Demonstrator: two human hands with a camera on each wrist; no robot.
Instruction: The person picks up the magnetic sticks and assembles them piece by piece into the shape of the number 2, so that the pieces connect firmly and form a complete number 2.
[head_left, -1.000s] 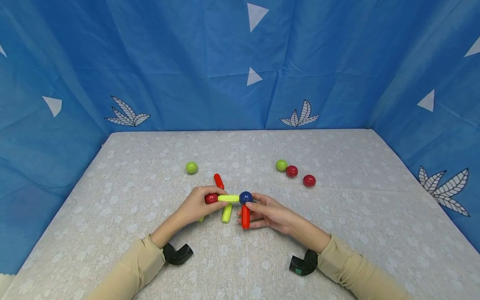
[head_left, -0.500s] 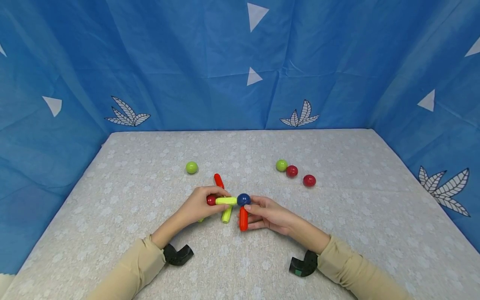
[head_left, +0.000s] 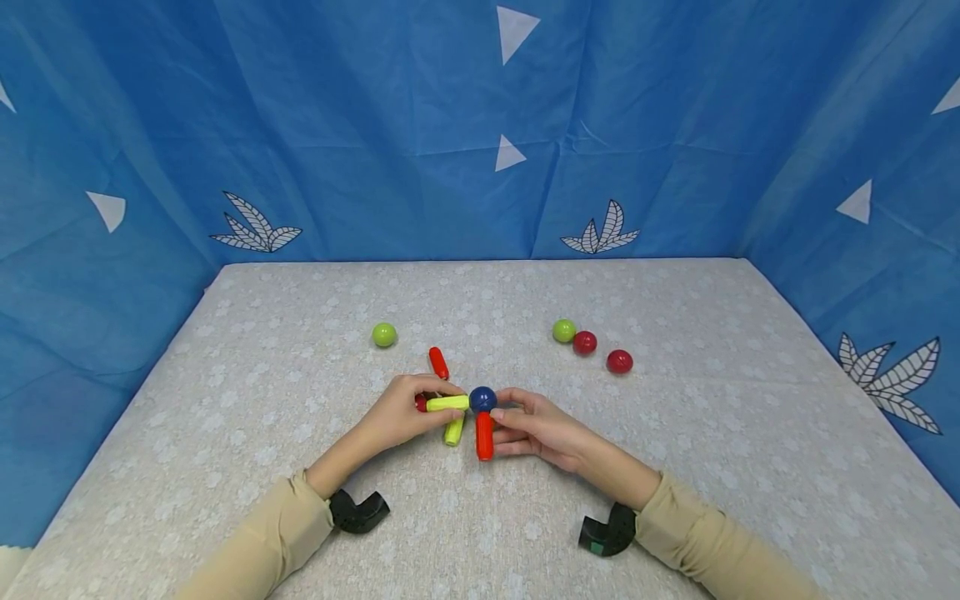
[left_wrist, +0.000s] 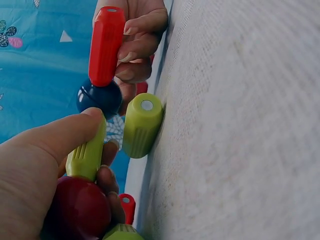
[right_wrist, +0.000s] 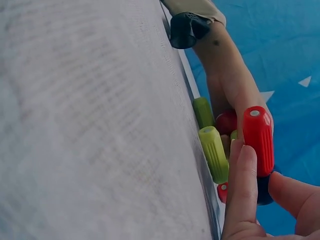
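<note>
My left hand [head_left: 401,410] pinches a yellow-green ribbed rod [head_left: 447,403] between thumb and fingers. A red ball [left_wrist: 80,210] sits at that rod's left end, mostly covered by the hand in the head view. The rod's other end meets a blue ball [head_left: 482,399]. From the blue ball a red ribbed rod [head_left: 484,437] points toward the person, a small metal disc in its free end. My right hand [head_left: 543,433] holds the blue ball with thumb and index finger, its other fingers behind the red rod.
Beneath the held pieces lie another yellow-green rod [head_left: 453,431] and a red rod [head_left: 438,363]. One more green rod [right_wrist: 203,113] lies near the left hand. Farther back are a green ball [head_left: 384,335] and, to the right, a green ball [head_left: 564,331] and two red balls [head_left: 585,342].
The blue ball with its red rod has shifted slightly left, the right hand with it. The held yellow-green rod and red ball have slid left, deeper into the left hand's grip.
</note>
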